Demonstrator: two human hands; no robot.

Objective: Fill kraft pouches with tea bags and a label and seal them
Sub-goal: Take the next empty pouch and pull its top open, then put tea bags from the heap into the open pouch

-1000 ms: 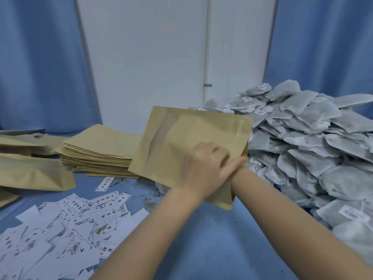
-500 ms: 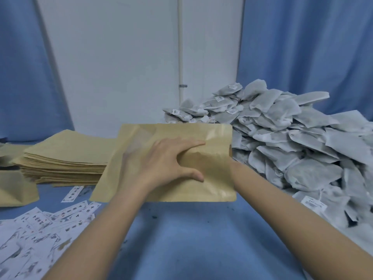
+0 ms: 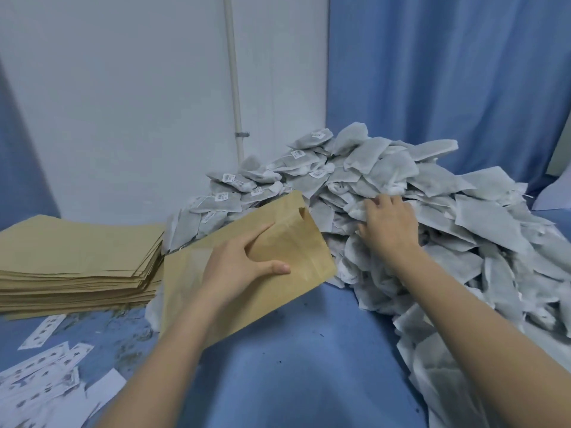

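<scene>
My left hand (image 3: 244, 261) grips a flat kraft pouch (image 3: 296, 242) above the blue table, thumb across its front, with the pouch's notched top end pointing up and right toward the tea bags. My right hand (image 3: 386, 223) rests on the large heap of grey-white tea bags (image 3: 463, 217) at the right, fingers spread over the bags; whether it holds one I cannot tell. A stack of empty kraft pouches (image 3: 77, 261) lies at the left. Small printed paper labels (image 3: 46, 375) are scattered at the lower left.
The blue-covered table (image 3: 293, 366) runs between the label scatter and the tea bag heap. A white wall with a thin pipe (image 3: 234, 88) stands behind, and blue curtains (image 3: 448, 72) hang at right and far left.
My right hand has left the pouch and gone right onto the tea bag heap. My left hand alone now holds the pouch, tilted with its top toward the heap. The view has turned right.
</scene>
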